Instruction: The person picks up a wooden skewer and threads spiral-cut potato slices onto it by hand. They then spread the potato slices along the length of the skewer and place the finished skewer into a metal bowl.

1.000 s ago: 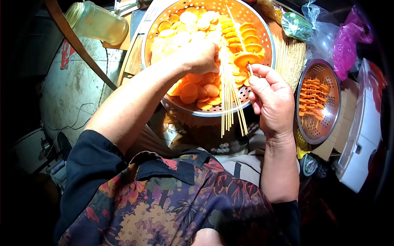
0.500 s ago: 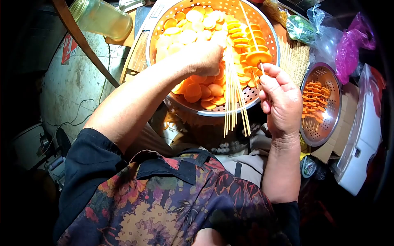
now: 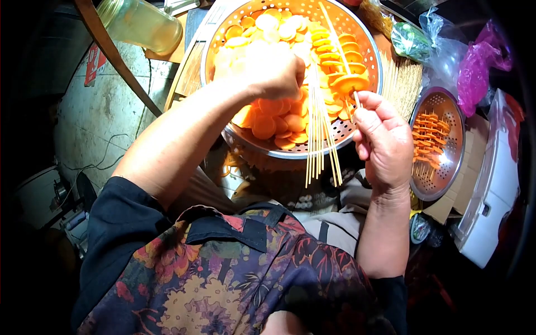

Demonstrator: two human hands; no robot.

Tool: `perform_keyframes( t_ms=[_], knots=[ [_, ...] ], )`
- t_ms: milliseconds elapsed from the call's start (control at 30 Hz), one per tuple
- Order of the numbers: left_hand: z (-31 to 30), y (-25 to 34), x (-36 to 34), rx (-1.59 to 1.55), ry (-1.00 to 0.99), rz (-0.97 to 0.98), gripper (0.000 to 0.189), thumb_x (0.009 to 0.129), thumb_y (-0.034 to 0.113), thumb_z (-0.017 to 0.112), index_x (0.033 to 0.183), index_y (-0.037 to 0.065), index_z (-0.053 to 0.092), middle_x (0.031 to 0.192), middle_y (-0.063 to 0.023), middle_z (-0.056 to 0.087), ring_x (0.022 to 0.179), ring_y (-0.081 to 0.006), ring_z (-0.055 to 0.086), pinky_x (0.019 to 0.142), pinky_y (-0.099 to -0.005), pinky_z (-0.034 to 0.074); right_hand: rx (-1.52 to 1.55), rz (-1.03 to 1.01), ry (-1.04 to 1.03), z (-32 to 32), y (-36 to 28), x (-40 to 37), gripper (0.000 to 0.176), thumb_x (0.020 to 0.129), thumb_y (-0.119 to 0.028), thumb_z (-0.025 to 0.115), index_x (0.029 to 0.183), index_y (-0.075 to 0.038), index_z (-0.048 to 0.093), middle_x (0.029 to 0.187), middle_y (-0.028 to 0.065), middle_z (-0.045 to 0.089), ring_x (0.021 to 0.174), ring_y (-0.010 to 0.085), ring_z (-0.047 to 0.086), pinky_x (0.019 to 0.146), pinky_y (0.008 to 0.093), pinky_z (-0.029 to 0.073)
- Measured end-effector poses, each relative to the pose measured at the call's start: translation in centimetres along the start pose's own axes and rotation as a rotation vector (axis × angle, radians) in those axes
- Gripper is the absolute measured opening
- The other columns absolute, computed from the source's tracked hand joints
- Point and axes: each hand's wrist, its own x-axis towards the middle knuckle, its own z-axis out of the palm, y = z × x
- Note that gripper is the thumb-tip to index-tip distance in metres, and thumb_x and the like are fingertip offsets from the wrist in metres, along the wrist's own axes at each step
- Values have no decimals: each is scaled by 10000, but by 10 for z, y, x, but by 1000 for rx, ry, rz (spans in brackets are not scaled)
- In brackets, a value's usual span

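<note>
Loaded skewer (image 3: 347, 66) is lying inside the colander (image 3: 365, 42), toward its right rim; right hand (image 3: 384, 134) is pinching the near end. Left hand (image 3: 276, 70) is covering vegetable slices (image 3: 263, 126); cannot tell its grip. Centred piercing probably prevents splitting.

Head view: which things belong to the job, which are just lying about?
Likely in the job:
- orange slices
- large colander
- loose skewers
- threaded skewer in the right hand

Apparently lying about:
- magenta bag
- white container
</note>
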Motion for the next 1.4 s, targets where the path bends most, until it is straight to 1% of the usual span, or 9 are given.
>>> perform_keyframes(
  t_ms=[67,133,167,200,267,467,900,1200,1400],
  knots=[
    [-26,-2,-4,-366,-61,-169,121,724,185,664,765,82,615,689,-60,613,559,-116,591,536,-246,474,-50,31,-55,3,-1,-4,232,853,-82,575,1068,0,547,642,-8,548,454,13,430,406,135,319],
    [-26,-27,8,-963,100,-212,114,757,174,654,786,78,602,691,-43,615,516,-99,578,497,-217,463,-62,73,-102,7,1,-7,239,850,-93,585,1069,-6,548,637,-13,545,452,9,426,407,139,322],
    [-27,-32,10,-1068,240,-245,150,776,164,651,852,52,587,736,-52,616,564,-110,597,492,-213,465,-92,107,-124,8,-1,-8,247,846,-102,593,1069,-9,547,628,-16,542,457,7,427,408,142,320],
    [-31,-38,14,-1214,286,-228,229,769,151,661,939,25,573,802,-61,614,615,-116,613,515,-220,490,-115,114,-158,7,0,-8,257,844,-107,595,1076,-10,542,622,-19,541,462,8,431,409,143,318],
    [-40,-36,8,-1406,324,-267,289,756,116,658,995,-2,546,842,-88,605,646,-130,618,567,-229,521,-111,142,-151,10,-2,-8,261,842,-102,593,1080,-10,538,614,-24,537,462,8,430,411,144,317],
    [-40,-38,9,-1487,382,-292,262,731,49,638,964,-26,545,850,-109,592,659,-139,614,592,-241,533,-122,136,-176,12,-1,-7,254,840,-82,585,1078,-7,534,612,-24,537,458,7,424,415,144,314],
    [-34,-38,12,-1438,438,-263,215,693,63,630,887,13,550,845,-77,562,664,-120,560,607,-235,499,-84,142,-187,12,-1,-9,237,841,-65,585,1064,-2,536,625,-27,541,478,7,447,419,137,321],
    [-29,-35,15,-1469,472,-236,138,734,68,597,857,56,537,834,-52,549,681,-125,561,629,-258,504,-75,149,-190,9,2,-9,229,844,-66,579,1060,-3,537,632,-22,544,477,7,448,407,137,317],
    [-22,-30,15,-1285,520,-107,57,809,64,551,848,90,518,732,-45,562,635,-137,594,638,-292,527,-42,157,-177,8,4,-9,225,842,-61,574,1056,-3,540,625,-20,538,464,9,437,406,138,313]
  ],
)
